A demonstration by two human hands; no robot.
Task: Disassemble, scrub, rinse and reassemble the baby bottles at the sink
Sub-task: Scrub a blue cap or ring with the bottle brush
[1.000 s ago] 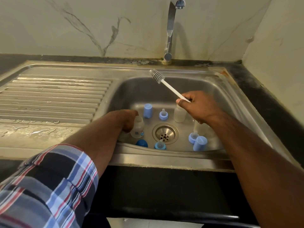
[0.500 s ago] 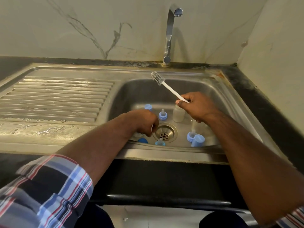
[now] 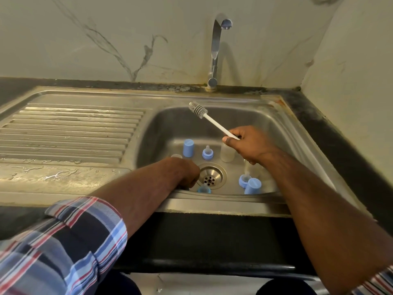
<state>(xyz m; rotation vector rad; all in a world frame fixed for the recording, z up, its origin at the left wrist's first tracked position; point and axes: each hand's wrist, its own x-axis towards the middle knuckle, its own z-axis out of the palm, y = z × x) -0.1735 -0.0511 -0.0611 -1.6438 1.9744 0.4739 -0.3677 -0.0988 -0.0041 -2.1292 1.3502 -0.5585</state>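
Disassembled baby bottle parts stand in the steel sink basin (image 3: pixel 161 128). A blue cap (image 3: pixel 188 147), a nipple in a blue ring (image 3: pixel 207 153) and a clear bottle (image 3: pixel 227 153) line the back. Another ring with nipple (image 3: pixel 244 180) and a blue cap (image 3: pixel 253 186) sit front right, and a blue piece (image 3: pixel 203 189) lies by the front wall. A bottle rim (image 3: pixel 176 156) shows behind my left hand (image 3: pixel 182 173), which reaches down left of the drain with curled fingers, its grasp hidden. My right hand (image 3: pixel 251 143) grips the white bottle brush (image 3: pixel 214 123), held bristles up over the basin.
The drain strainer (image 3: pixel 210 178) is in the basin floor. A tall faucet (image 3: pixel 215 54) stands behind the sink, with no water running. A wet ribbed drainboard (image 3: pixel 70 128) lies to the left. A wall closes off the right side beyond the dark counter (image 3: pixel 319 124).
My left hand let go of the clear bottle at the basin's left and moved right and down toward the front, beside the drain. The right hand keeps the brush raised.
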